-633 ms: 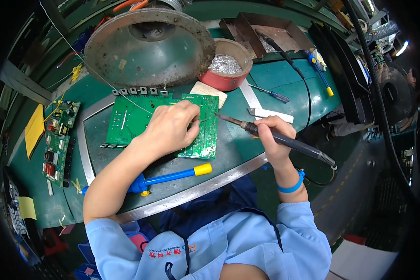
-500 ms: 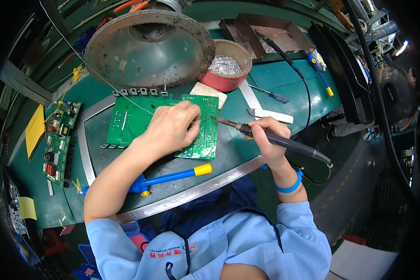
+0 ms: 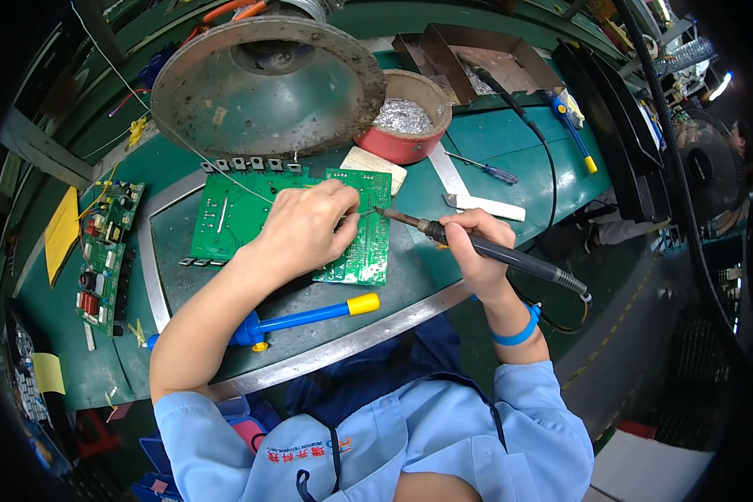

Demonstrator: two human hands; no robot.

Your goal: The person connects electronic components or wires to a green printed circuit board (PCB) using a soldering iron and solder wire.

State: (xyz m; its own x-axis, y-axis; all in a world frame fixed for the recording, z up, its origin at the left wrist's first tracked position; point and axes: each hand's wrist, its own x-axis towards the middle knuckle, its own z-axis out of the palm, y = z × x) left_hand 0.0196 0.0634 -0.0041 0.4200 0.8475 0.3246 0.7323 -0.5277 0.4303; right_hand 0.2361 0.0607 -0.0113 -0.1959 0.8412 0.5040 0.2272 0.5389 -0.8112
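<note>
My left hand (image 3: 309, 219) is closed on a thin solder wire (image 3: 243, 186), its fingers over a green circuit board (image 3: 366, 251). A short end of the wire sticks out toward the iron's tip. With my right hand (image 3: 478, 251) I grip a soldering iron (image 3: 523, 261) by its black handle. Its tip points left onto the upper part of the board, close to the wire's end; whether they touch I cannot tell. Another green board section (image 3: 226, 217), with metal-tabbed parts along its edges, lies left of and partly under my left hand.
A large metal hood (image 3: 268, 92) stands beyond the boards, beside a red pot (image 3: 397, 146) of silvery scrap. A blue desoldering pump (image 3: 309, 318) lies near the front edge. Right are a white-handled blade (image 3: 489, 207) and a screwdriver (image 3: 498, 173); a populated board (image 3: 105, 268) lies left.
The soldering iron and my right hand have shifted slightly left, the tip moving a little along the board. My left hand stays almost in place.
</note>
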